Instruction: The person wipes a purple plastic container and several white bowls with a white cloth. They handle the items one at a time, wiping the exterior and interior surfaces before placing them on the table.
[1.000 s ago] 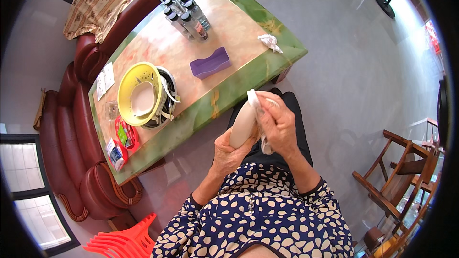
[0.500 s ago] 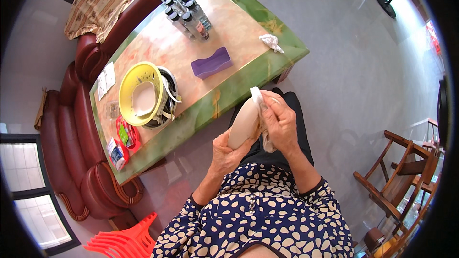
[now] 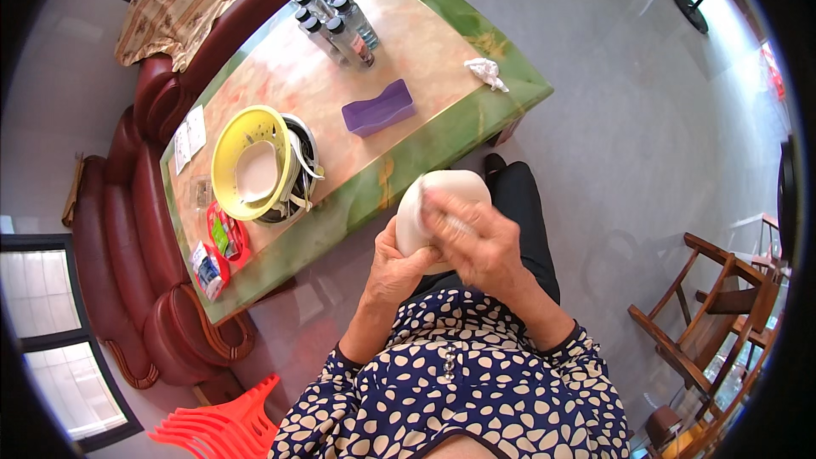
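Head view: clasping a smooth, cream-white bowl [image 3: 455,180], rounded at the corners, with the left hand [image 3: 395,259] clamped on its lower left edge. Pressing the bent, blurred fingers of the right hand [image 3: 472,238] against its curved outer surface; cannot tell whether clutching anything beneath them. Holding the bowl out in front of the body, above dark trousers [image 3: 518,204] and near the long edge of a glossy stone-patterned table [image 3: 382,174], veined green along the border and peach within. Facing, on that tabletop, a purple trough [image 3: 378,112] with a dipping rim, a crumpled white tissue [image 3: 486,73], clear bottles [image 3: 357,51] with black caps, and a perforated yellow basin [image 3: 225,151] cradling a second pale bowl [image 3: 257,172]. Seeing, beyond it, a sofa [image 3: 127,238] in shiny maroon upholstery.
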{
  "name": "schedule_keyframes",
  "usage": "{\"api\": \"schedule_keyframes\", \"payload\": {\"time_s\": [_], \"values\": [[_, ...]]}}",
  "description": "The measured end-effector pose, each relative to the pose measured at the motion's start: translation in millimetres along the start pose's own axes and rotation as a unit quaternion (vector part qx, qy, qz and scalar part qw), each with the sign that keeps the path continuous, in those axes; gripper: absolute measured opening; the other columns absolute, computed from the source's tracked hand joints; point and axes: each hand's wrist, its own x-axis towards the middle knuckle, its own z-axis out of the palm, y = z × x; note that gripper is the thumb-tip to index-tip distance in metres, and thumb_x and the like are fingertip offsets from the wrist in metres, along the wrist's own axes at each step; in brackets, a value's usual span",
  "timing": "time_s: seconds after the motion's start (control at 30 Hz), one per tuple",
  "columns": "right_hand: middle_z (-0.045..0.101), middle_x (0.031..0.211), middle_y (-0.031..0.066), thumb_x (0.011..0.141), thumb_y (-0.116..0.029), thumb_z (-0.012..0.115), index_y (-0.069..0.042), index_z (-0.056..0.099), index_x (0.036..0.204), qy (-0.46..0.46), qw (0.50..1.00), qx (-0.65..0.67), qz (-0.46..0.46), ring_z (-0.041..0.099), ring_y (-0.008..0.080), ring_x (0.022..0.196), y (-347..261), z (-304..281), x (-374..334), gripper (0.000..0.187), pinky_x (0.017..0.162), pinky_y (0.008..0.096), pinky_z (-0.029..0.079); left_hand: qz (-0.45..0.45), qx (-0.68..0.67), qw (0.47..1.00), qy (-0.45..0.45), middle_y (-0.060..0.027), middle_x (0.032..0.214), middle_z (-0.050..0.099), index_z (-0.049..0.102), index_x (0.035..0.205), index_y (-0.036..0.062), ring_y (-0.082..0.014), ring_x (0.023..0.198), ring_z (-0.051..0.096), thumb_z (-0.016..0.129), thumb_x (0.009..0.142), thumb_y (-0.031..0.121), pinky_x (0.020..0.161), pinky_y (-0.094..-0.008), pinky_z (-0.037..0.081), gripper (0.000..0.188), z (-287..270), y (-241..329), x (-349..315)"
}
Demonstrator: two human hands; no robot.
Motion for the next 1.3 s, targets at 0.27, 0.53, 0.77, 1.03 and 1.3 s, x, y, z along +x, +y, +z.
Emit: {"api": "schedule_keyframes", "payload": {"time_s": [0.27, 0.53, 0.77, 1.03, 1.3], "values": [[0.064, 0.118, 0.0045, 0.071, -0.006, 0.067, -0.009, 0.069, 0.112, 0.029, 0.996, -0.067, 0.042, 0.062, 0.0207, 0.073, 7.4, 0.9, 1.5, 0.042, 0.066, 0.0289, 0.054, -0.007, -0.040, 0.999, 0.021, -0.0098, 0.123, 0.058, 0.049, 0.130, 0.0029, -0.0208, 0.113, 0.057, 0.064, 0.075, -0.011, 0.098, -0.0367, 0.047, 0.059, -0.2, 0.3, 3.2], [0.063, 0.123, -0.0003, 0.070, -0.013, 0.066, -0.015, 0.069, 0.112, -0.029, 0.995, -0.067, -0.068, 0.049, 0.0129, 0.058, 4.0, -1.4, 2.2, 0.042, 0.058, 0.0252, 0.051, -0.034, 0.044, 0.998, 0.006, -0.0101, 0.124, 0.056, 0.044, 0.133, 0.0029, -0.0223, 0.114, 0.056, 0.061, 0.069, -0.010, 0.098, -0.0362, 0.047, 0.068, -7.9, 5.0, 2.0], [0.064, 0.120, 0.0020, 0.077, -0.013, 0.065, -0.014, 0.069, 0.110, -0.055, 0.998, -0.007, -0.041, 0.066, 0.0180, 0.084, 7.5, -4.8, 9.3, 0.034, 0.072, 0.0292, 0.055, -0.058, 0.165, 0.984, -0.030, -0.0052, 0.113, 0.059, 0.049, 0.127, -0.0022, -0.0129, 0.102, 0.058, 0.059, 0.069, -0.007, 0.090, -0.0288, 0.048, 0.059, 1.6, 18.6, 6.4], [0.064, 0.121, -0.0005, 0.077, -0.011, 0.065, -0.014, 0.069, 0.111, -0.066, 0.998, 0.005, 0.019, 0.064, 0.0205, 0.078, -0.5, -7.6, 7.3, 0.034, 0.071, 0.0290, 0.055, -0.074, 0.251, 0.962, -0.078, -0.0038, 0.107, 0.060, 0.047, 0.126, -0.0040, -0.0105, 0.094, 0.057, 0.056, 0.070, -0.002, 0.086, -0.0260, 0.047, 0.058, 4.5, 21.5, 7.9], [0.064, 0.107, 0.0138, 0.089, -0.009, 0.058, 0.002, 0.061, 0.116, -0.212, 0.921, 0.279, 0.168, 0.062, 0.0208, 0.089, 37.1, -29.2, 12.7, 0.029, 0.081, 0.0292, 0.049, -0.104, 0.369, 0.915, -0.124, -0.0071, 0.104, 0.063, 0.052, 0.123, -0.0041, -0.0129, 0.092, 0.059, 0.065, 0.067, 0.001, 0.085, -0.0294, 0.049, 0.057, 2.0, 32.3, 8.1]]}}
